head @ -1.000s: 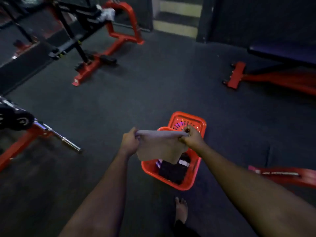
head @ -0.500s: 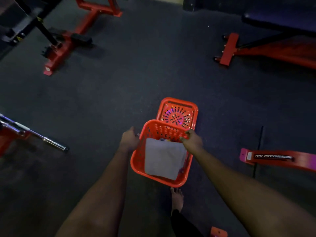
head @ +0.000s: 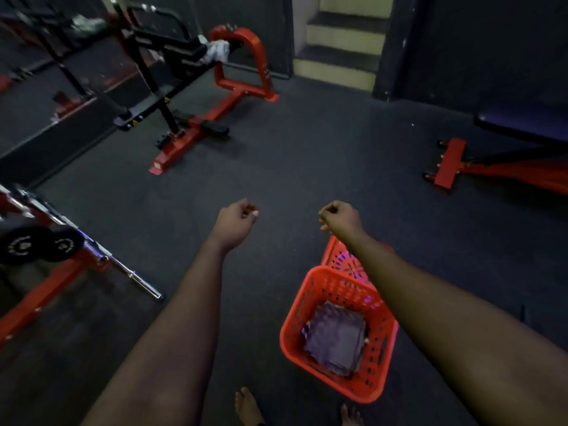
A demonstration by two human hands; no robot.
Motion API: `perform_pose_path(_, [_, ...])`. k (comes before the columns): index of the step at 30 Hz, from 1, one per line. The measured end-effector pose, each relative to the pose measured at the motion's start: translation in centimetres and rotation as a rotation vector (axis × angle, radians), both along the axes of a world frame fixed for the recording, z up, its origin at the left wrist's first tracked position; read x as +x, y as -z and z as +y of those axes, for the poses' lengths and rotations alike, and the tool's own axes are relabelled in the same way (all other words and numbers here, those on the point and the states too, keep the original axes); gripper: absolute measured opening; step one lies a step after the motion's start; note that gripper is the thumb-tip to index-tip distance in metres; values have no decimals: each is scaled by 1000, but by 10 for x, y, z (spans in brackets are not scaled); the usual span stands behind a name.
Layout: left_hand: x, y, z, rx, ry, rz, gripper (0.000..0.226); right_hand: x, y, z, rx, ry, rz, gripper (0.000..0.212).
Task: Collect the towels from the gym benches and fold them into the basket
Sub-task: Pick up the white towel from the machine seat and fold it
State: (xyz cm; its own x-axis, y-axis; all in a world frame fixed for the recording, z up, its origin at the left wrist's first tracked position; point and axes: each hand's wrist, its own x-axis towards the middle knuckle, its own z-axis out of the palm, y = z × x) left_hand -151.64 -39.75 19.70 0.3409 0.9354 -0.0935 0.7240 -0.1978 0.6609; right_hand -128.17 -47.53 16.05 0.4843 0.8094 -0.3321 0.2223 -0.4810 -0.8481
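Observation:
A red plastic basket (head: 295,339) stands on the floor by my feet, at the lower right. A folded grey towel (head: 333,336) lies inside it on top of darker cloth. My left hand (head: 235,221) and my right hand (head: 339,219) are raised above the floor, beyond the basket, with fingers loosely curled and nothing in them. A crumpled white towel (head: 218,50) hangs on the red and black bench machine (head: 196,130) at the far left.
A barbell (head: 129,272) with black plates juts out from a red rack at the left. A dark padded bench on a red frame (head: 451,164) stands at the right. Steps (head: 341,47) rise at the back. The red basket lid (head: 347,262) lies behind the basket.
Both hands lowered the grey towel into the basket, let go of it and rose away empty. My view has lifted toward the far bench.

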Motion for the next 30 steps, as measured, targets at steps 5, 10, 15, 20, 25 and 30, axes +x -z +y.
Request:
perform_pose_path(5, [-80,-49,87,91,-26,-90,16,-72,-60,82,103,-40,-1,19])
perform_pose_path(10, [-147,-93,168,161,-4,-119,13,-130,-109,159,158,-73,-17,10])
perform_pose_path(15, [-187,-122,252,229,-21,-142,13,-168,-140,241,226,-83,-32,13])
perform_pose_path(20, [-193,-122,347,258,-8,-157,13,-178,-140,342,278,-72,-30,15])
perform_pose_path(25, [-175,-122,470,263,9,-136,14,-160,-134,476,290,-96,-31,14])
perform_pose_path(30, [-140,-133,612,210,7,-158,15,-122,-149,615,286,-101,-26,13])
